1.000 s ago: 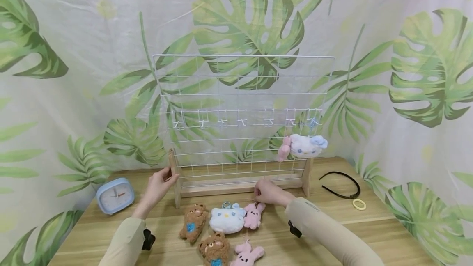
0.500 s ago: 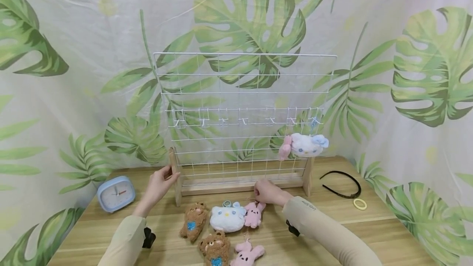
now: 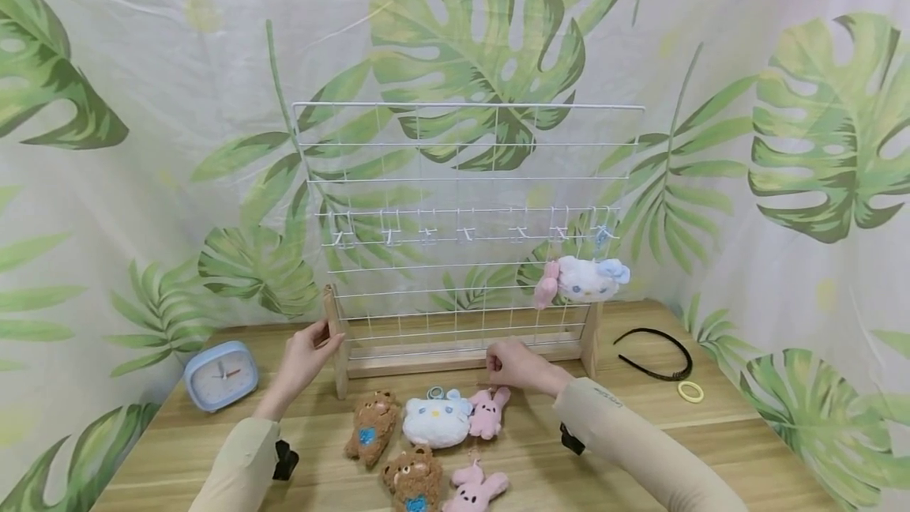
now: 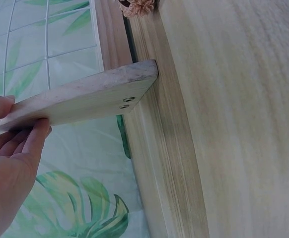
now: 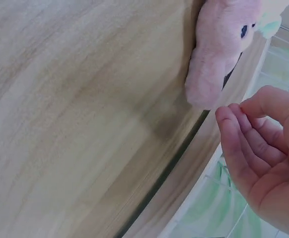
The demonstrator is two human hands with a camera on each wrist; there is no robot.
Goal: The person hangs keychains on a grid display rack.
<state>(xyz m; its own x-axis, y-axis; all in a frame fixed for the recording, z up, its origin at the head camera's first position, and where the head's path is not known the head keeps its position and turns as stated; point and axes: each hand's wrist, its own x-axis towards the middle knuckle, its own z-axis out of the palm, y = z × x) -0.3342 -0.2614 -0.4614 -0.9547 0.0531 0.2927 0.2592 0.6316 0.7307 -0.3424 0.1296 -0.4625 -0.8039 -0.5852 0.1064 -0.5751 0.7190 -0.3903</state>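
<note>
My left hand (image 3: pixel 307 350) grips the rack's wooden left upright (image 4: pixel 85 94), thumb on one side and fingers on the other. Low in front of the white wire grid rack (image 3: pixel 419 303), my right hand (image 3: pixel 522 367) has its thumb and fingertips together in a pinch. They are at the top of a pink plush rabbit keychain (image 3: pixel 486 414), by its thin cord; the pinched part is mostly hidden. In the right wrist view, an ear of this rabbit (image 5: pixel 204 87) lies close to my fingertips. Left of it sits a white plush cat-head keychain (image 3: pixel 436 423).
Two brown plush bears (image 3: pixel 374 427) and another pink rabbit (image 3: pixel 475 490) lie nearer. Several hooks (image 3: pixel 465 235) line the grid; a white cat head (image 3: pixel 590 280) and a pink plush (image 3: pixel 546 286) hang right. A blue clock (image 3: pixel 222 377), black headband (image 3: pixel 688 358) and yellow ring (image 3: pixel 690 392) flank the rack.
The view shifts slightly. My right wrist and sleeve move a little to the right, while its fingertips stay by the rabbit. My left hand keeps its grip on the upright.
</note>
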